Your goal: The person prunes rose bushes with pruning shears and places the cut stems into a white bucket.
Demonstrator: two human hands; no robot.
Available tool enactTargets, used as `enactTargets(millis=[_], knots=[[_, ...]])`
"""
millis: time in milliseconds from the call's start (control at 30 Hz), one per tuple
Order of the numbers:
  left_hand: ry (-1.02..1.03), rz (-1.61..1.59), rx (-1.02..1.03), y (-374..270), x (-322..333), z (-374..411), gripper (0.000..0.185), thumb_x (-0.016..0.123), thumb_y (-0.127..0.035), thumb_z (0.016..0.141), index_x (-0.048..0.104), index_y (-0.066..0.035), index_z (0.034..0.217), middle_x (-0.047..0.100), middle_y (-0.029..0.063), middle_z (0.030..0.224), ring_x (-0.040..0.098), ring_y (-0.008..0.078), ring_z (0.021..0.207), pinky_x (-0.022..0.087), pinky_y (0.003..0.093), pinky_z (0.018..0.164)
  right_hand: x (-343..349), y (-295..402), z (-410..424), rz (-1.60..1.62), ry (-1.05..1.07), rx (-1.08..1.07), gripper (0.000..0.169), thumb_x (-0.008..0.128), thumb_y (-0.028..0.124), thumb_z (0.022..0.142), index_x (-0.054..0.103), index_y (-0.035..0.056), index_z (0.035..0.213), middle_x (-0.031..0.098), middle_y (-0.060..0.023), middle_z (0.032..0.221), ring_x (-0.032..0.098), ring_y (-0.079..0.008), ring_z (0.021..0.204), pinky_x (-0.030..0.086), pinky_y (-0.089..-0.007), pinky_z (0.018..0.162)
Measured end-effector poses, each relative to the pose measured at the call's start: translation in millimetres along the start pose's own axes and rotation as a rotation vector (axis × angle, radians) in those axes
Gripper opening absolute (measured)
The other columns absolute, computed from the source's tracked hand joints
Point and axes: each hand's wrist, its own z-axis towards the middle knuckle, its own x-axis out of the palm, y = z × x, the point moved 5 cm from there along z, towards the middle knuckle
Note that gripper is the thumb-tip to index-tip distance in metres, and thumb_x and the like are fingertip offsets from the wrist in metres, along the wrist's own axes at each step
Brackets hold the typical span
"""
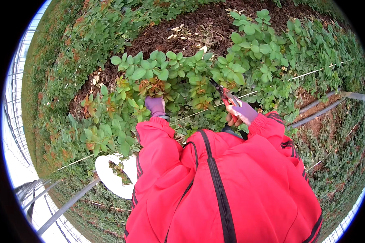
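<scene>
My right hand (241, 113), in a purple and white glove with bare fingertips showing, is closed around red-handled pruning shears (228, 96). Their dark blades point up and left among the green leaves. To the left, my left hand (156, 106), in a purple glove, reaches into a leafy rose bush (146, 68) just below a cluster of reddish young leaves (153, 86). Foliage hides its fingers, so whether they hold a stem does not show. A watch or dark band circles the left wrist.
A white ring-shaped container (105, 170) with leafy cuttings inside is beside my left sleeve. A pale string (193, 114) runs across the plants. Metal pipes (318, 114) lie at the right, another pipe (68, 206) at the lower left. Brown mulch (164, 39) with pale petals is beyond the bushes.
</scene>
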Motion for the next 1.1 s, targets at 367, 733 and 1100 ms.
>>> enactTargets(millis=[367, 733, 1100], knots=[[0.012, -0.756, 0.045, 15, -53, -11, 0.041, 0.046, 0.003, 0.073, 0.037, -0.003, 0.112, 0.044, 0.0081, 0.112, 0.045, 0.0202, 0.099, 0.038, 0.0353, 0.083, 44, 15, 7, -0.065, 0.168, 0.012, 0.056, 0.045, 0.026, 0.075, 0.021, 0.0223, 0.126, 0.050, -0.0047, 0.064, 0.050, -0.0111, 0.047, 0.039, -0.0203, 0.039], [0.409, -0.492, 0.085, -154, -48, -150, 0.023, 0.057, -0.022, 0.073, 0.048, -0.009, 0.090, 0.049, 0.0037, 0.080, 0.046, 0.0205, 0.083, 0.037, 0.0398, 0.078, 79, 22, 24, -0.082, 0.435, -0.070, 0.060, 0.046, 0.027, 0.076, 0.016, 0.0219, 0.128, 0.048, -0.0028, 0.065, 0.048, -0.0070, 0.049, 0.038, -0.0168, 0.041], [-0.118, 0.360, 0.084, -38, -138, -160, 0.048, 0.054, -0.004, 0.073, 0.032, 0.000, 0.115, 0.042, 0.0094, 0.113, 0.042, 0.0188, 0.102, 0.035, 0.0279, 0.085, 155, 28, 77, -0.581, 0.409, -0.183, 0.066, 0.048, 0.029, 0.066, 0.022, 0.0228, 0.127, 0.050, -0.0043, 0.055, 0.045, -0.0124, 0.045, 0.036, -0.0238, 0.042]])
